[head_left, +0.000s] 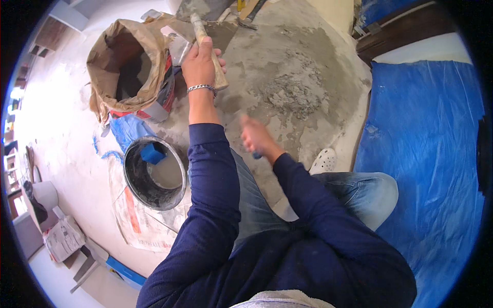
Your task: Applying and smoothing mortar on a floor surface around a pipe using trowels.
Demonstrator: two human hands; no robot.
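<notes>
Wooden trowel handle (211,51) in left hand (199,60), fingers wrapped, pointing away; right hand (255,136) blurred, grip unclear.

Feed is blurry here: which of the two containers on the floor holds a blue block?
The round black bucket by the person's left knee; a blue block sits inside. The open brown paper sack farther away shows none.

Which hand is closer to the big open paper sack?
Left. The left hand grips a wooden handle right beside the paper sack. The blurred right hand is lower down, farther from the sack.
</notes>
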